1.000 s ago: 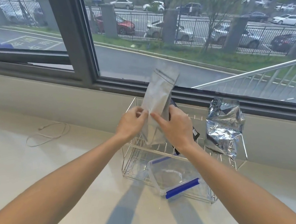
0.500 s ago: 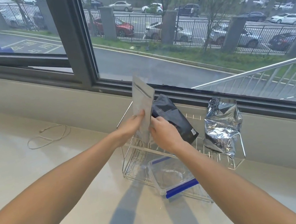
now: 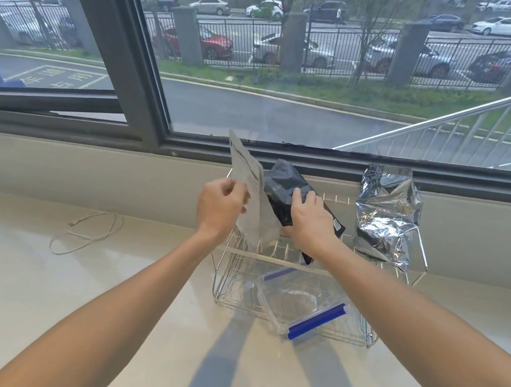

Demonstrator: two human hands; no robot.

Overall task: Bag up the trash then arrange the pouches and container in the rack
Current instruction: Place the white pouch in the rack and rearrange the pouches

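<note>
Left hand [image 3: 221, 206] pinches grey pouch [image 3: 254, 206]; right hand [image 3: 308, 219] grips black pouch [image 3: 283, 189]; either could slip between rack [image 3: 226, 281] wires.

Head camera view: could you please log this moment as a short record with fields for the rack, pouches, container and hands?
rack: wire rack on the pale counter by the window
grey pouch: upright in rack, left hand at its edge
black pouch: leaning right, right hand gripping it
silver foil pouch: crumpled, at rack's right end
container: clear container with blue clips, front of rack
</note>
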